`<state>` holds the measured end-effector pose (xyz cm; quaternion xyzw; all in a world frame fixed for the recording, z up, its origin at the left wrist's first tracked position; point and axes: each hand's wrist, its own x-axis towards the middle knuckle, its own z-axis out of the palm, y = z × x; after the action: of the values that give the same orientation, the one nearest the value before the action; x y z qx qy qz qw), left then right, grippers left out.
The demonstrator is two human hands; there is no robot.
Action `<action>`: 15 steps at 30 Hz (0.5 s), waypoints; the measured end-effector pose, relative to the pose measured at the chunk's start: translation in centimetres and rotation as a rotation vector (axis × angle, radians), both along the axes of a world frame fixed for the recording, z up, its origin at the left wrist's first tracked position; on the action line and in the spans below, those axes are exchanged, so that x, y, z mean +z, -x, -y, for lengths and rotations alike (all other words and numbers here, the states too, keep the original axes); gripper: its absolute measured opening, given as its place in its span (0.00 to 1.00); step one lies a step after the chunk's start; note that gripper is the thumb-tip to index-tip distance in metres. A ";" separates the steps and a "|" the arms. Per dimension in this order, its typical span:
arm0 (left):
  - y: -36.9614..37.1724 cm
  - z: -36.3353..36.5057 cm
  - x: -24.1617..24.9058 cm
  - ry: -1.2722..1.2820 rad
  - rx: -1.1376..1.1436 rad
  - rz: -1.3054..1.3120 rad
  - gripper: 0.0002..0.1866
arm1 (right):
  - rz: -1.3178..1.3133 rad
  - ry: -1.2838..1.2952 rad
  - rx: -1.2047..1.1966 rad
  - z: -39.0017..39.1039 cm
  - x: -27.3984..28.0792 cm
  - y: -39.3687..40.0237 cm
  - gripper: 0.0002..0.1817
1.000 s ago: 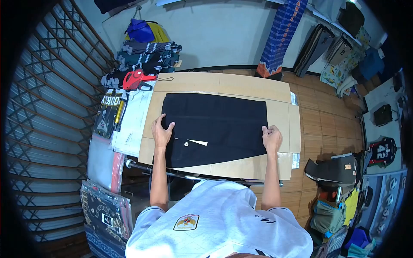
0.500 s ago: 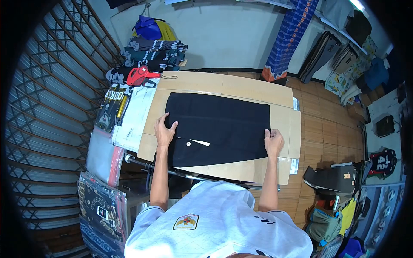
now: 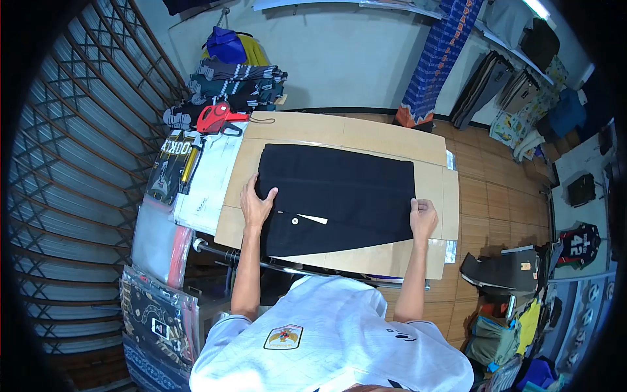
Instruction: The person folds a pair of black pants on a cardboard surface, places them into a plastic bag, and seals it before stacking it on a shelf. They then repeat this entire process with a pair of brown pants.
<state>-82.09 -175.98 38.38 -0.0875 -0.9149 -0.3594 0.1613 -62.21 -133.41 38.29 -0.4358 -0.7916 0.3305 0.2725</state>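
Note:
A folded black cloth garment lies flat on the tan cardboard-topped table. Near its left end show a round white button and a thin pale strip. My left hand rests at the garment's left edge, thumb on the cloth and fingers spread apart. At the opposite edge my right hand has its fingers curled together, pinching the garment's right edge.
A red tool with a black handle lies at the table's back left, beside stacked folded clothes. Plastic-wrapped garments stand at the left. A metal rail runs along the near edge. Dark folded items lie at the right.
The garment and both hands appear slightly farther right in the view, as does the table, so the view has shifted a little. The right fingers are more curled at the edge.

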 end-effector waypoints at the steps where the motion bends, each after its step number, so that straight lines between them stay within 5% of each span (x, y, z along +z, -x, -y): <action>1: 0.0 0.4 0.2 -0.065 -0.010 0.040 0.37 | -0.013 0.021 -0.015 -0.2 -0.2 -0.6 0.18; 2: 0.0 0.9 0.4 -0.130 -0.020 0.082 0.37 | -0.024 0.042 -0.031 -0.5 -0.4 -1.3 0.19; 5: 0.4 3.1 -0.5 -0.326 -0.042 0.176 0.33 | 0.174 -0.423 -0.181 -1.7 -2.2 -4.5 0.29; 8: 0.8 4.7 -1.6 -0.506 -0.060 0.247 0.28 | 0.352 -0.348 -0.422 -1.1 -1.0 -6.6 0.36; 15: 1.5 5.3 -1.2 -0.472 -0.089 0.328 0.27 | 0.192 -0.164 -0.431 -4.5 -1.4 -8.7 0.37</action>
<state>-83.57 -181.29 37.21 -0.0282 -0.8152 -0.5784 0.0113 -53.54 -128.88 36.93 -0.6003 -0.7268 0.1564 0.2947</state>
